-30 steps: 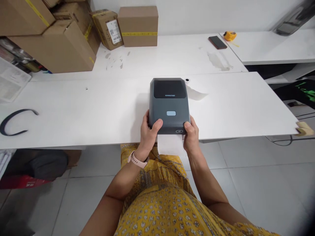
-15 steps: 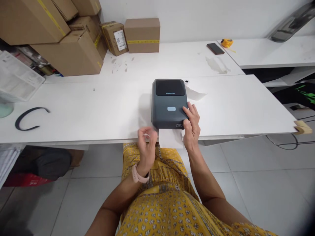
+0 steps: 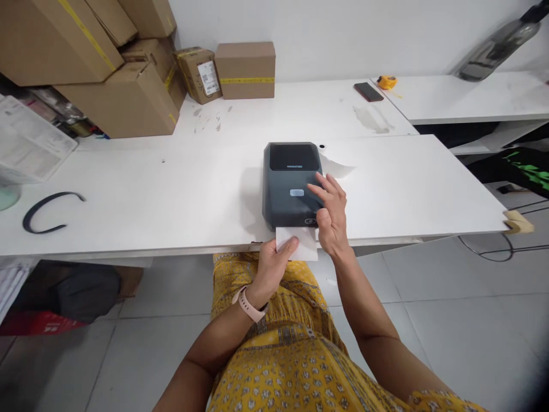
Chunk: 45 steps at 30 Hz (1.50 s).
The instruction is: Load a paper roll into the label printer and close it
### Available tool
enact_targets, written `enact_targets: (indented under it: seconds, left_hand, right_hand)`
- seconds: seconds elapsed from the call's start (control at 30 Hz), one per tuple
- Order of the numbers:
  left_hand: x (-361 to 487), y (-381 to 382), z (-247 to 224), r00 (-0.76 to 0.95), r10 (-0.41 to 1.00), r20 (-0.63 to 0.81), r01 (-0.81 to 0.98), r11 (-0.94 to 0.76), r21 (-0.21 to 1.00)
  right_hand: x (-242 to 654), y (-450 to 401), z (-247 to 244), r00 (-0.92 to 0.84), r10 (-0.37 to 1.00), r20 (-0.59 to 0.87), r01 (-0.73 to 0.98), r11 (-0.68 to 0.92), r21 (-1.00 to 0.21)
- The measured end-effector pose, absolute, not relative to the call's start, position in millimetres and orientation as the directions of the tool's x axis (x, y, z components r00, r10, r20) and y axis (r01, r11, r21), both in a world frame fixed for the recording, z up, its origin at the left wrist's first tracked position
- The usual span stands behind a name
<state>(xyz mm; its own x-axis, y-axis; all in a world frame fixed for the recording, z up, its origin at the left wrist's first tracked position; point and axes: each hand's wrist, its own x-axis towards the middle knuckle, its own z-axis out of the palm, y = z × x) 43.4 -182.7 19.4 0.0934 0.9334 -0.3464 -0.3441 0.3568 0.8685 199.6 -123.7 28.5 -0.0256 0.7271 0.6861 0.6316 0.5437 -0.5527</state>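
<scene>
And there's the white table [image 3: 201,194], stretching right across, with cardboard boxes [image 3: 128,106] piled at back left. Centre stage, the grey printer [image 3: 291,179], sitting on the table by the near edge, its front towards the person. Here's the right hand [image 3: 333,220], fingers fanned over the printer's right side, thumb bent by the front corner, no clamping there. The left hand [image 3: 273,260], though, has a pinch on! Thumb on top of the white paper [image 3: 306,246], other fingers tucked below, mostly hidden. So a length of paper is out, poking past the table edge; its inner end, I'd judge, isn't free of the printer yet. And the pale button [image 3: 297,193]: right fingertips just beside it, none pressing.
</scene>
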Motion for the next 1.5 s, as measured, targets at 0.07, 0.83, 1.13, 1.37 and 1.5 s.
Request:
enact_targets:
  seconds: [0.07,0.83,1.13,1.37,1.5]
  left_hand:
    - [43,-184,19,0.098,0.938,-0.333,-0.349,0.345,0.871]
    - [16,-156,39,-0.282,0.891,0.355,0.081,-0.346,0.935]
    - [12,-140,24,-0.099,0.96,0.263,0.06,-0.258,0.964]
    - [15,-138,19,-0.08,0.958,0.276,-0.005,-0.277,0.961]
    - [14,-131,27,-0.103,0.943,0.317,-0.081,-0.326,0.942]
  right_hand:
    - [198,-120,31,-0.063,0.723,0.688,0.612,0.573,-0.545]
    - [196,-116,44,-0.144,0.733,0.665,0.812,0.471,-0.344]
    - [218,-131,6,0.133,0.894,0.427,0.321,0.369,-0.872]
    - [203,-136,-2,0.15,0.95,0.274,0.233,0.235,-0.944]
    - [202,-134,8,0.133,0.931,0.341,0.23,0.306,-0.924]
